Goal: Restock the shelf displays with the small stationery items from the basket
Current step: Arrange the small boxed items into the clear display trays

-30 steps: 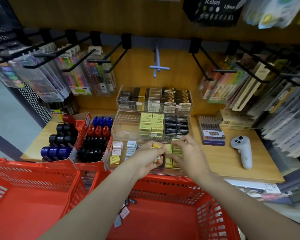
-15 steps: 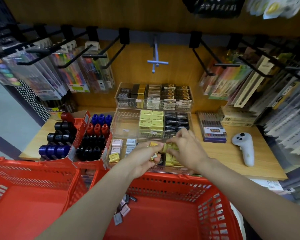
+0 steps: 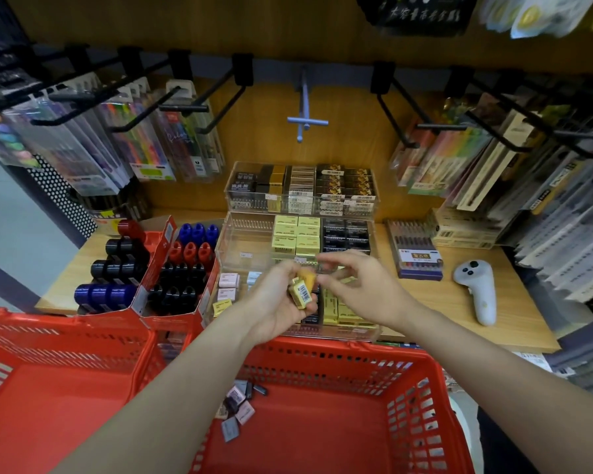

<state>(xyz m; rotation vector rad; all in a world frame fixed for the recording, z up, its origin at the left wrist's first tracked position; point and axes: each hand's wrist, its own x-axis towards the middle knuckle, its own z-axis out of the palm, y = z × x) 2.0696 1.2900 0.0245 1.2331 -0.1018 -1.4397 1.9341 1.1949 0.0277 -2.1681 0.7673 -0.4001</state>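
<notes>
Head view: your left hand cups small yellow boxes, fingers curled round them, palm up. Front box shows barcode label facing you, long axis tilted up-left to down-right; orange-yellow one behind it. Your right hand hovers just beside, fingers loosely curled, thumb and forefinger close; whether they pinch anything, cannot tell. Both hands above clear tray of yellow boxes on shelf. More small items lie in red basket below.
</notes>
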